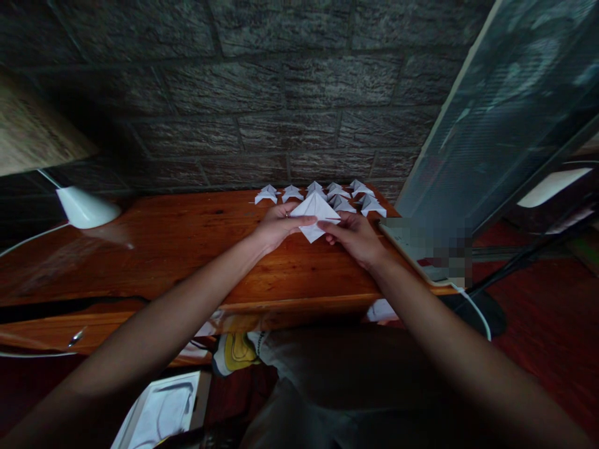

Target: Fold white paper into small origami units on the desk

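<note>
Between my two hands is a folded white paper (314, 209), diamond-shaped with crease lines, held above the wooden table (187, 249). My left hand (277, 226) grips its left side, thumb lying across the front. On the right side my right hand (356, 236) pinches it, its thumb close to the left thumb near the middle. Fingers behind the paper are partly hidden. Just beyond stand several small folded white paper pieces (266, 194) in rows toward the wall, some partly covered by the held paper.
A lamp with a white base (88, 207) stands at the left. At the table's right edge lies a flat device (416, 249), partly pixelated, with a white cable (477, 310). A dark brick wall (262, 93) rises behind. Below left is an open white box (163, 405).
</note>
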Demonstrator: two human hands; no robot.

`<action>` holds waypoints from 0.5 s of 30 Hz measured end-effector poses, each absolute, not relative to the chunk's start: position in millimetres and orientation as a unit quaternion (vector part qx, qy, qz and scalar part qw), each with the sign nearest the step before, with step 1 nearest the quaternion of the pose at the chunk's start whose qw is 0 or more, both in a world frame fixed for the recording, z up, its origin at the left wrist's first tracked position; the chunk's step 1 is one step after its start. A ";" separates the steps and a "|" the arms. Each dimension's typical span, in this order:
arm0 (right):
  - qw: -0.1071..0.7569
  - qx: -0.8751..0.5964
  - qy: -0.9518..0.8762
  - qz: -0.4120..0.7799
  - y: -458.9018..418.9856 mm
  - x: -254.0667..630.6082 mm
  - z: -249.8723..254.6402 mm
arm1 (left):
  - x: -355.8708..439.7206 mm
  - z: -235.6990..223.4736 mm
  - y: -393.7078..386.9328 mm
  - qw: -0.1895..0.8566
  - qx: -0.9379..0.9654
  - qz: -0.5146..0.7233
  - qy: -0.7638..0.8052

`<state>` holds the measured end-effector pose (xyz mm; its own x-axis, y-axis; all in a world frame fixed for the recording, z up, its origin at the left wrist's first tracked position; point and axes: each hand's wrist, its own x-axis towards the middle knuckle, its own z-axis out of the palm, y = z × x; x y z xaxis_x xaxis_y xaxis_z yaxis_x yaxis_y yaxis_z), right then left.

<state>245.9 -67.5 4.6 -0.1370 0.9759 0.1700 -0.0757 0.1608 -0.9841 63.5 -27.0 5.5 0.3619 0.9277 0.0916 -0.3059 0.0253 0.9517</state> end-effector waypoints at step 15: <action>0.575 -0.396 -0.551 0.458 -61.9 253.4 6.0 | 65.7 3.1 -30.3 0.578 0.617 0.425 0.322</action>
<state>253.4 -61.9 6.0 -0.0265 0.9624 0.2705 -0.0900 0.2672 -0.9594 65.7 -30.3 3.1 0.4303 0.8897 0.1523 -0.0934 -0.1240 0.9879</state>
